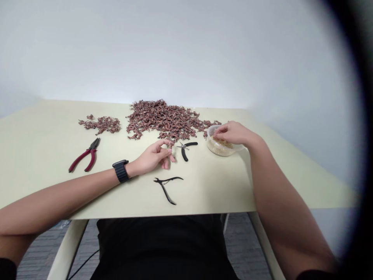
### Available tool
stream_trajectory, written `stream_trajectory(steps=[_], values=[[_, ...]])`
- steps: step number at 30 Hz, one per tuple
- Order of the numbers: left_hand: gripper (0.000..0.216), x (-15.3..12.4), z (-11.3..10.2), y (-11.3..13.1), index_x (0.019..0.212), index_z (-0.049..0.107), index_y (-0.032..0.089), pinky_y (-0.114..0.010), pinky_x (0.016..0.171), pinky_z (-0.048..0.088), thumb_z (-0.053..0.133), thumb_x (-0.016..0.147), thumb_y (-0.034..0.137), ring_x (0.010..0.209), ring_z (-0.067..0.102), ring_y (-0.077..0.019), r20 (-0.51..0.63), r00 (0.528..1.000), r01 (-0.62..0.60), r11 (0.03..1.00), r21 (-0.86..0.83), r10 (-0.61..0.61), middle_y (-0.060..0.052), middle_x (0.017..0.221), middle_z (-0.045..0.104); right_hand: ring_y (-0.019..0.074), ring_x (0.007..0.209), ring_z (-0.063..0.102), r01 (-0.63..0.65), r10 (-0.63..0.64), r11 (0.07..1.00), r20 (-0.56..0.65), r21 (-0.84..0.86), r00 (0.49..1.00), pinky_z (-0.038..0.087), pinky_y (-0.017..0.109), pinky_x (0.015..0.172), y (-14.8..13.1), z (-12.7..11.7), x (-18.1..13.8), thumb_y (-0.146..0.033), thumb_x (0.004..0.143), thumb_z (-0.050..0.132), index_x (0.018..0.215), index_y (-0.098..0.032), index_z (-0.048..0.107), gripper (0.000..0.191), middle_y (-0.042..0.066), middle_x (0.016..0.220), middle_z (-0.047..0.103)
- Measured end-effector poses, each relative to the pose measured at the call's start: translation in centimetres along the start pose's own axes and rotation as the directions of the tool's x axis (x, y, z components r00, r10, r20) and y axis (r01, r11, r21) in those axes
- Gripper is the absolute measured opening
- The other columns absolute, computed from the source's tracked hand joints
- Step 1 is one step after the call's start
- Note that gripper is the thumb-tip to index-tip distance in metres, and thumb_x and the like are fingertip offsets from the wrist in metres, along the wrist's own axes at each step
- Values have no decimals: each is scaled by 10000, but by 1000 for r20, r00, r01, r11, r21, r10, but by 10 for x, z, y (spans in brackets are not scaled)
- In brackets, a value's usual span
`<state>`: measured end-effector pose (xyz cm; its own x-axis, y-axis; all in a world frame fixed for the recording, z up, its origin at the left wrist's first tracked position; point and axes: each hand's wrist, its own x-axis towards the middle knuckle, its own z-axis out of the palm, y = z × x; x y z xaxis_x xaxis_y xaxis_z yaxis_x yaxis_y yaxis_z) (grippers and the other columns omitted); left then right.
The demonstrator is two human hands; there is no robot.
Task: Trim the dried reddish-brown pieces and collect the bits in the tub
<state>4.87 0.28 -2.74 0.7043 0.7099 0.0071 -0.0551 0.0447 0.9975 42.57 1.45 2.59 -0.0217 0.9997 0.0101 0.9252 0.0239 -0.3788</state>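
Observation:
My left hand [155,155], with a dark watch at its wrist, is over the middle of the table. Its thumb and forefinger pinch a small reddish-brown piece [171,145], too small to make out clearly. On the right, my right hand [231,133] reaches over the rim of a clear round plastic tub [219,148]. Its fingers are drawn together down among tiny gold-coloured bits, and their tips are partly hidden. Just behind my left hand spreads a large pile of similar brown pieces [163,118].
A smaller brown pile [103,124] lies at the left, behind red-handled pliers [91,154]. Black-handled cutters [184,150] sit between my left hand and the tub. Dark metal nippers [166,186] rest near the table's [210,194] front edge. A wall [175,50] stands behind.

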Motion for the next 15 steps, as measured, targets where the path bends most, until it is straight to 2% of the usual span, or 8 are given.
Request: stream_trajectory(steps=[2, 4, 6, 7, 9, 11, 13, 15], values=[[410, 0, 0, 0, 1244, 477, 175, -232, 552, 536, 661, 986, 436, 594, 685, -131, -1, 1000, -7, 1000, -5, 7, -100, 913, 773, 205, 686, 650, -25, 25, 1000, -95, 3, 995, 474, 327, 630, -8, -3, -4, -350, 784, 687, 757, -212, 813, 188, 56, 773, 767], [393, 0, 0, -1, 1213, 488, 172, -228, 550, 533, 656, 988, 446, 586, 685, -127, 0, 1000, -13, 1000, -11, 13, -111, 923, 778, 235, 751, 681, -21, 29, 999, -274, 34, 961, 493, 348, 687, -22, -4, -10, -329, 810, 672, 822, -212, 824, 191, 74, 829, 783], [382, 0, 0, -1, 1194, 494, 172, -223, 548, 527, 649, 991, 457, 584, 688, -125, 2, 1000, -16, 1000, -13, 16, -119, 932, 781, 259, 820, 704, 59, -7, 992, -437, 107, 899, 515, 360, 750, -43, -1, -17, -317, 832, 673, 876, -207, 827, 195, 92, 867, 791], [380, 0, 1, -1, 1188, 495, 173, -221, 547, 524, 644, 994, 463, 585, 691, -125, 3, 1000, -18, 1000, -12, 18, -122, 939, 783, 260, 825, 706, 122, -45, 983, -463, 138, 885, 522, 361, 757, -55, 3, -22, -323, 839, 684, 875, -208, 826, 187, 93, 861, 789], [376, 0, 1, -1, 1177, 495, 175, -220, 545, 520, 632, 998, 477, 587, 696, -126, 5, 1000, -25, 1000, -6, 25, -129, 959, 784, 252, 818, 706, 251, -131, 944, -455, 215, 881, 533, 365, 753, -82, 15, -30, -341, 860, 690, 878, -217, 825, 184, 83, 867, 790], [371, -1, 2, 0, 1160, 489, 177, -219, 544, 516, 619, 1004, 487, 583, 695, -124, 5, 1000, -31, 1000, 2, 31, -129, 966, 783, 233, 788, 698, 354, -236, 893, -381, 278, 894, 534, 356, 721, -106, 30, -38, -335, 865, 697, 863, -223, 822, 167, 67, 872, 789], [366, -1, 3, 0, 1146, 477, 178, -227, 556, 526, 606, 1010, 492, 583, 695, -124, 11, 999, -32, 999, 7, 32, -132, 977, 782, 210, 759, 682, 408, -313, 859, -313, 309, 897, 524, 339, 697, -125, 46, -43, -308, 864, 698, 849, -217, 814, 147, 53, 848, 780], [367, -1, 3, 0, 1141, 470, 178, -245, 580, 545, 596, 1013, 498, 589, 697, -126, 18, 999, -30, 1000, 3, 30, -138, 997, 780, 191, 722, 660, 421, -332, 847, -297, 325, 896, 501, 323, 656, -136, 57, -45, -298, 865, 694, 857, -214, 809, 143, 44, 820, 768]])
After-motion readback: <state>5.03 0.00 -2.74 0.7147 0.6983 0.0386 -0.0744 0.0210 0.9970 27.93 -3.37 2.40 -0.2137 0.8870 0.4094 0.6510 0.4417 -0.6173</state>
